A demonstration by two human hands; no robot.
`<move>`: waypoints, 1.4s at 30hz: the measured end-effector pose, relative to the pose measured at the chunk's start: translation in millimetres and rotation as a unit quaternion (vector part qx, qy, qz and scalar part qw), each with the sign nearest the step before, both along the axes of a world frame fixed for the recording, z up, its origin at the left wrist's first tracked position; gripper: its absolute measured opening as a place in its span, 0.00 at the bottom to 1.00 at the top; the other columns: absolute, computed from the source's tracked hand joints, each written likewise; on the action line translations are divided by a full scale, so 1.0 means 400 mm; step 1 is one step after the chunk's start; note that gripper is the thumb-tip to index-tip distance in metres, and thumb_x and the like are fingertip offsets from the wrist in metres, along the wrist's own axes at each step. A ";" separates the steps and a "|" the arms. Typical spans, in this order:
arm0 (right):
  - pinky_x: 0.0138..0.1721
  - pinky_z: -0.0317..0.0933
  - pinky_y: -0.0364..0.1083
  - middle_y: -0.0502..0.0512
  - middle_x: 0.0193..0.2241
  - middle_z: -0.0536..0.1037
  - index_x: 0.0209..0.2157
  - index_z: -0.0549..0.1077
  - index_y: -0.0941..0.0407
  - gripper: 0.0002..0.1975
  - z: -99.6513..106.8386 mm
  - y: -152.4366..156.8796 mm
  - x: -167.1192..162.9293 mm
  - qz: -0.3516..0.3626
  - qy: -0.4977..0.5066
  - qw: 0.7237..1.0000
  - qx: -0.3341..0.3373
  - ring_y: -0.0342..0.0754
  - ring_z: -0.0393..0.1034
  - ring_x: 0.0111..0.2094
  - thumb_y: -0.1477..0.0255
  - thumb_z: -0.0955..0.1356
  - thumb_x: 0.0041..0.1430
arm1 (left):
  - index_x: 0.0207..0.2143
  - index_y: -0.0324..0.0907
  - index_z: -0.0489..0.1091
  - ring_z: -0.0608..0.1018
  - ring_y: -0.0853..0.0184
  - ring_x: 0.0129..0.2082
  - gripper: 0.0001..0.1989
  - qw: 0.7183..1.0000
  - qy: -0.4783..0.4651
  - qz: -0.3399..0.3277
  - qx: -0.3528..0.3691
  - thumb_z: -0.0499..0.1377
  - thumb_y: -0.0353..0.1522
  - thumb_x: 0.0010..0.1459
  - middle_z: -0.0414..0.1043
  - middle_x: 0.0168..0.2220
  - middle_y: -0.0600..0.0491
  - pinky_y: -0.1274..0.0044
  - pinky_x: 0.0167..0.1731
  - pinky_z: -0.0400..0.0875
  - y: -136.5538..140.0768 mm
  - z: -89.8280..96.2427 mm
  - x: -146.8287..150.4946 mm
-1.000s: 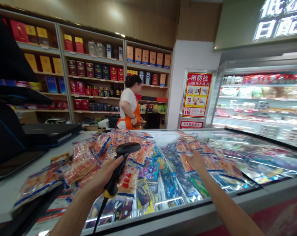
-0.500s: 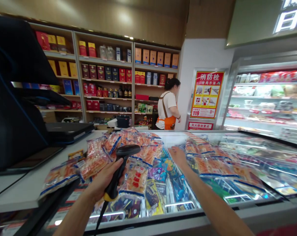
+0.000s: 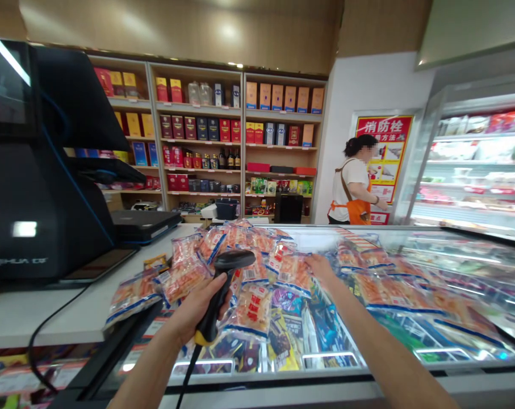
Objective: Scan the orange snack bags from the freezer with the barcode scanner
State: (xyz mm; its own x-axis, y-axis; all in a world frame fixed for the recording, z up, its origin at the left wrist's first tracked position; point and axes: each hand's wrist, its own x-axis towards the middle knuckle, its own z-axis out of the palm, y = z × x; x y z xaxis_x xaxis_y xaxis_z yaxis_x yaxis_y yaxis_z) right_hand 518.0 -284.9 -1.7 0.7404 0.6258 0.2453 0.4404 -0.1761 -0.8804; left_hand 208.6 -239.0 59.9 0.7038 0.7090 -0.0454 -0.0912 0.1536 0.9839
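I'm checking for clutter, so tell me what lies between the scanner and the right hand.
Clear, blue-edged packets lie between the scanner and the right hand in the head view.

Lit brightly from above, pooling on the far wall [image 3: 227, 31]. Washed out and blurred inside the cooler [image 3: 430, 136] at far right. Streaked with glare across the freezer glass [image 3: 461, 255] at right, glinting on the packs [image 3: 294, 271]. Nearly black with white reflections on the till [image 3: 48, 193] at left. Stretched toward the edges; pixelated over the person's face [image 3: 369, 146].
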 end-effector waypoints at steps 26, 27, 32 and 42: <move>0.25 0.55 0.43 0.56 0.17 0.71 0.16 0.69 0.57 0.23 -0.058 -0.136 0.095 -0.061 -0.190 0.943 -0.265 0.48 0.67 0.25 0.51 0.58 0.43 | 0.23 0.38 0.62 0.65 0.76 0.14 0.16 0.996 0.031 -0.075 0.024 0.52 0.43 0.47 0.63 0.18 0.57 0.83 0.13 0.58 -0.031 -0.008 0.092; 0.23 0.54 0.42 0.54 0.14 0.69 0.13 0.67 0.57 0.22 -0.062 -0.130 0.095 -0.041 -0.178 0.949 -0.255 0.47 0.66 0.23 0.53 0.59 0.43 | 0.23 0.38 0.62 0.65 0.76 0.15 0.16 0.996 0.032 -0.077 0.025 0.52 0.43 0.47 0.64 0.19 0.56 0.83 0.13 0.58 -0.032 -0.009 0.094; 0.22 0.54 0.41 0.52 0.17 0.71 0.20 0.67 0.58 0.13 -0.046 -0.077 0.095 -0.099 -0.105 0.988 -0.056 0.44 0.65 0.21 0.66 0.58 0.46 | 0.22 0.39 0.61 0.64 0.76 0.14 0.15 0.996 0.043 -0.078 0.026 0.53 0.43 0.46 0.64 0.18 0.57 0.83 0.14 0.58 -0.052 0.002 0.106; 0.27 0.58 0.43 0.57 0.23 0.73 0.26 0.66 0.58 0.12 0.007 -0.040 0.175 -0.253 -0.085 0.962 0.054 0.47 0.67 0.26 0.66 0.56 0.46 | 0.22 0.38 0.62 0.64 0.77 0.14 0.16 0.991 0.014 -0.126 0.040 0.51 0.43 0.47 0.63 0.18 0.56 0.83 0.13 0.57 -0.057 -0.004 0.144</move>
State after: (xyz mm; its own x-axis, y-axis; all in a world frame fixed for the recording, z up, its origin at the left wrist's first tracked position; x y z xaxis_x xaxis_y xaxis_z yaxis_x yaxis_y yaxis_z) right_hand 587.9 -300.9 1.1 0.8866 0.1606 0.4337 0.4625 -0.3169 -0.8280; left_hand 266.0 -261.6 58.3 0.8580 0.5133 -0.0180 -0.0330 0.0900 0.9954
